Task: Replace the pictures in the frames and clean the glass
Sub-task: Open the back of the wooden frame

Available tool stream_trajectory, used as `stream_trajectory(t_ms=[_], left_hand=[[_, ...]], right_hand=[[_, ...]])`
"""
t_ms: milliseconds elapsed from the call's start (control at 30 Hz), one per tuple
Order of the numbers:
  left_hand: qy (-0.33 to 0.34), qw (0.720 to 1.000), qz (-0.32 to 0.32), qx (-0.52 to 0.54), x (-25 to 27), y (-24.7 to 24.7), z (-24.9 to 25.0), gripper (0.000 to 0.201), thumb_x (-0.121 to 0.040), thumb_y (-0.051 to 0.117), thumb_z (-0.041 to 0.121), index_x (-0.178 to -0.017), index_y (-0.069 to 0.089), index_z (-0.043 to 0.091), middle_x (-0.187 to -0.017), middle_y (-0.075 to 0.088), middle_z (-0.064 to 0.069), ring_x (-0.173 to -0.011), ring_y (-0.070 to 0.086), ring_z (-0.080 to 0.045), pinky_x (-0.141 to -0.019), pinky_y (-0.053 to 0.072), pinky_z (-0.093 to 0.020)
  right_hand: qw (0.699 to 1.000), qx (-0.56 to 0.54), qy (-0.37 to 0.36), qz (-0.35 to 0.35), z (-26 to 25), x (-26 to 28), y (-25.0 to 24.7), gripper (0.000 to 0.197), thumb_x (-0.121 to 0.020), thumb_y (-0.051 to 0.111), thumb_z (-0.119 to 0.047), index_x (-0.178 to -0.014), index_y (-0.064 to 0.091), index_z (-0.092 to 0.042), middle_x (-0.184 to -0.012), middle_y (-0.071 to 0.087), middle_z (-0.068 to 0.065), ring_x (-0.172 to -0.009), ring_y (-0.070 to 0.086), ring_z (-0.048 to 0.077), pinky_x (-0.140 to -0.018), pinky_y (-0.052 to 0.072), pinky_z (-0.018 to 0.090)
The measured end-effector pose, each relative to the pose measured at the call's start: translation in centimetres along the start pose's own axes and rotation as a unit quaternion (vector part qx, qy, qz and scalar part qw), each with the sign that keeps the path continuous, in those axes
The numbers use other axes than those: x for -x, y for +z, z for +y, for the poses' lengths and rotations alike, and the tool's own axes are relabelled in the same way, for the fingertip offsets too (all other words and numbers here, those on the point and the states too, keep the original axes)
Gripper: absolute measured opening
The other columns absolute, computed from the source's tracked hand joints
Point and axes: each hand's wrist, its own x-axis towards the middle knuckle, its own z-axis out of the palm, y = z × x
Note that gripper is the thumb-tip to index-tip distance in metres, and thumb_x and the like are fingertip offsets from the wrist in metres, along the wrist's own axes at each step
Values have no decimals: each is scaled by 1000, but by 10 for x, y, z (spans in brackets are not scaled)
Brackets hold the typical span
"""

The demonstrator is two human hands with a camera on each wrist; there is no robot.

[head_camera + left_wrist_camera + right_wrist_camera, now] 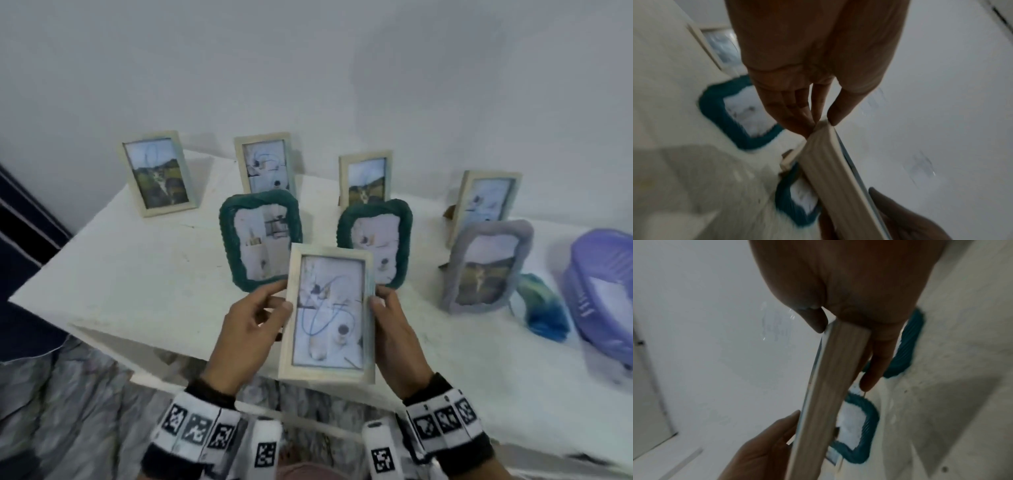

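The person is holding a pale wooden frame [328,313] upright in both hands, above the near edge of the white table [137,274], its glass facing them. The left hand [246,329] is gripping the frame's left edge, thumb on the front and fingers [797,113] curling behind. The right hand [394,337] is gripping the right edge in the same manner, thumb [813,321] pressing the front rim and fingers behind the back. Blue scribble marks are showing across the glass over the picture inside.

Seven further frames are standing on the table behind the held one. Along the wall, four pale wooden frames are standing in a row: far left [158,173], second [265,164], third [364,178] and fourth [486,202]. In front of these, two dark green padded frames [260,236] [375,240] are standing side by side, partly hidden by the held frame. A grey padded frame [486,267] is standing to the right, overlapping the fourth wooden one.

Just beside the grey frame, a blue-green cloth [541,308] is lying bunched on the table. A purple plastic basket [603,291] is sitting at the right edge of the head view, near the cloth. Both wrist views are blurred; fine detail there cannot be told.
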Motion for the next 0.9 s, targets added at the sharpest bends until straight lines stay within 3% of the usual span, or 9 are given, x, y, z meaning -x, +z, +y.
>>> stream_trajectory(t_ms=[133,267,333,400,500,567,667,800,900], left_hand=[[-4,997,-35,-68,3,68,-4,33,-98,58,17,-117,59,43,-96,69,8,-79,64,-7,-74,59,-34],[-8,993,-74,-94,16,125,8,38,-90,66,40,-122,50,52,-119,64,16,-102,62,0,-92,53,-30],[-28,989,-116,-89,25,151,17,68,-79,72,57,-138,39,49,-135,53,21,-120,54,3,-101,46,-26],[-48,986,-138,-76,32,177,25,89,-73,75,56,-145,26,43,-144,39,25,-127,38,15,-104,34,-12],[-97,982,-157,-50,38,211,29,123,-63,76,59,-157,4,25,-161,17,14,-143,19,1,-105,20,-15],[-118,979,-167,-11,42,231,31,123,-60,77,55,-157,7,23,-159,21,13,-140,26,4,-103,25,-13],[-114,977,-159,82,45,255,32,88,-70,81,34,-140,27,33,-134,45,24,-104,47,30,-85,43,-3],[-131,967,-180,128,45,267,18,126,-51,85,67,-152,15,42,-150,42,10,-135,44,-6,-112,40,-37],[-111,957,-211,164,50,275,12,105,-59,82,59,-145,25,43,-148,47,9,-132,50,-9,-110,42,-41]], right_hand=[[996,-37,0,80,1,32,-52,31,-96,44,-30,-120,44,-10,-112,68,13,-99,67,28,-77,56,41],[992,-39,-14,123,-2,60,-90,30,-96,44,-31,-120,46,-14,-113,68,14,-100,67,30,-74,56,38],[991,-31,-28,129,-4,71,-105,35,-95,45,-34,-124,45,-13,-115,67,14,-104,66,32,-81,55,43],[989,-49,-31,137,-7,79,-118,39,-94,47,-34,-125,47,-9,-118,66,17,-107,64,34,-88,52,48],[985,-96,0,147,-9,88,-138,50,-95,55,-39,-127,48,-1,-122,61,25,-114,58,40,-96,47,53],[985,-101,29,139,-13,92,-150,53,-96,50,-48,-129,53,-7,-123,61,24,-116,57,41,-100,43,57],[984,-87,46,149,-21,93,-168,49,-93,43,-51,-123,60,-15,-116,65,21,-109,61,40,-97,46,59],[986,-71,57,142,-28,90,-189,49,-96,43,-49,-130,54,-16,-121,63,17,-97,66,35,-83,55,48],[988,-69,68,123,-31,87,-200,47,-98,43,-46,-130,54,-14,-117,64,22,-91,63,35,-78,54,45]])
